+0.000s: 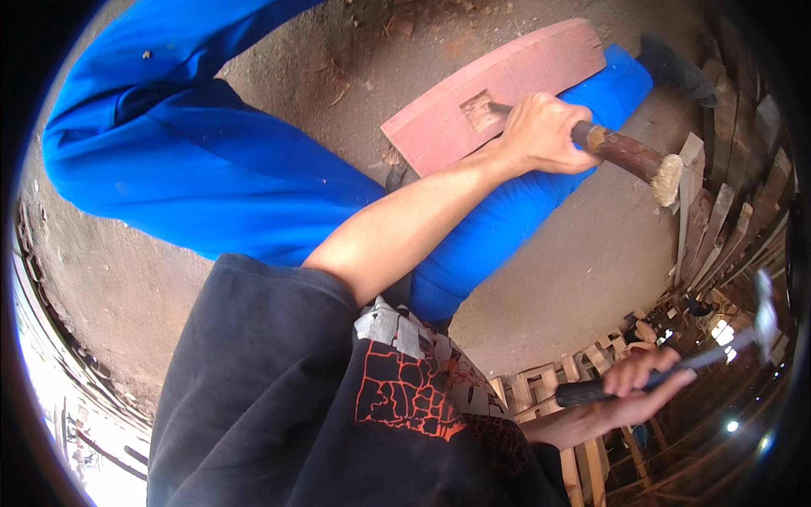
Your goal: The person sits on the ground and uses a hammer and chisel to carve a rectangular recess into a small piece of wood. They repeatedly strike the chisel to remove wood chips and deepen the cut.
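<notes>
My left hand [547, 133] is wrapped round a chisel [621, 152] with a thick, bark-brown wooden handle and a frayed, pale butt end. The chisel lies tilted, and its metal tip reaches into a rough square recess in a reddish wooden board [524, 72]. That board rests across my blue-trousered leg. Off at the lower right, my right hand [642, 376] grips a hammer [583, 392] by its black handle. The metal hammer head is raised, well apart from the chisel's butt, and slightly blurred.
Bare brown ground [557, 279] lies around my legs, with wood chips [397, 27] scattered at the far side. Several rough planks [718, 220] stand along the right edge. Stacked wooden frames [541, 384] sit at the lower right, and another person's hand or arm [646, 331] shows nearby.
</notes>
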A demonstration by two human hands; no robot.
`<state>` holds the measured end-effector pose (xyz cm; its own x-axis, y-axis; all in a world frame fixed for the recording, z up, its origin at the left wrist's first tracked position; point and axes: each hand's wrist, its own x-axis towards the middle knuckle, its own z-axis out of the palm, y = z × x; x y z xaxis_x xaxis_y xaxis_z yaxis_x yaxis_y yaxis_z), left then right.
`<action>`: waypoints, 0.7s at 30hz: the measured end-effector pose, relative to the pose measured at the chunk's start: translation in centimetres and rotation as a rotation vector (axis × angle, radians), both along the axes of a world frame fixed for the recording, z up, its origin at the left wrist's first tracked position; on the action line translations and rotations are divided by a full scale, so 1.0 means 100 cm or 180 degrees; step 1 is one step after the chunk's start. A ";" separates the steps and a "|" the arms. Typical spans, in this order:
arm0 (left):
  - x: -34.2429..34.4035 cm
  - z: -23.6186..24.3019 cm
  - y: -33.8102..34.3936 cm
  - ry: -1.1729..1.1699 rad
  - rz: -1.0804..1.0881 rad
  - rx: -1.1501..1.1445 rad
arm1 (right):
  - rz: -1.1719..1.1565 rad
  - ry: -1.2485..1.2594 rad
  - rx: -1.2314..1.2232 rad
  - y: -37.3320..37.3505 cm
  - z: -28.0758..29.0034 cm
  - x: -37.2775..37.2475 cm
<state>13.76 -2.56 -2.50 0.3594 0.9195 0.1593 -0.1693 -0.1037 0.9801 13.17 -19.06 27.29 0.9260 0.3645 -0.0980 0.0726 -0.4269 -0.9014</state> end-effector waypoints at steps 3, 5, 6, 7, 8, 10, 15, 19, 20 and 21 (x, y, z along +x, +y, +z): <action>-0.010 -0.005 0.008 0.0315 -0.0059 -0.0037 | 0.1386 -0.0013 0.0703 -0.007 0.046 0.040; -0.008 -0.003 0.011 0.0422 -0.0107 -0.0033 | 0.1282 -0.0769 0.0821 0.001 0.054 0.037; -0.005 -0.004 0.011 0.0468 -0.0135 -0.0030 | 0.1160 -0.1253 0.0791 0.003 0.051 0.036; 0.000 -0.003 0.009 0.0417 -0.0211 -0.0155 | 0.1151 -0.1313 0.0923 0.002 0.036 0.036; 0.000 -0.004 0.009 0.0461 -0.0164 -0.0125 | 0.1161 -0.1342 0.1090 0.008 0.006 0.029; 0.002 -0.005 0.011 0.0522 -0.0085 -0.0028 | 0.0223 -0.1268 -0.0595 0.027 -0.051 -0.015; -0.002 -0.003 0.023 0.0632 -0.0131 -0.0047 | -0.0148 0.0796 -0.0771 0.038 -0.021 0.022; 0.002 0.004 0.013 0.0813 -0.0339 -0.0081 | -0.0135 -0.0272 -0.0805 0.048 0.010 0.040; 0.001 0.002 0.013 0.0886 -0.0341 -0.0082 | 0.0023 -0.0244 -0.0616 0.051 0.013 0.049; 0.001 0.002 0.014 0.0877 -0.0337 -0.0081 | 0.0340 -0.0121 -0.0544 0.047 0.019 0.061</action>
<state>13.84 -1.16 -2.35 0.4800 0.8770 0.0198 0.0951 -0.0745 0.9927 19.25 -14.32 29.16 0.8872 0.4420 -0.1326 0.1584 -0.5616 -0.8121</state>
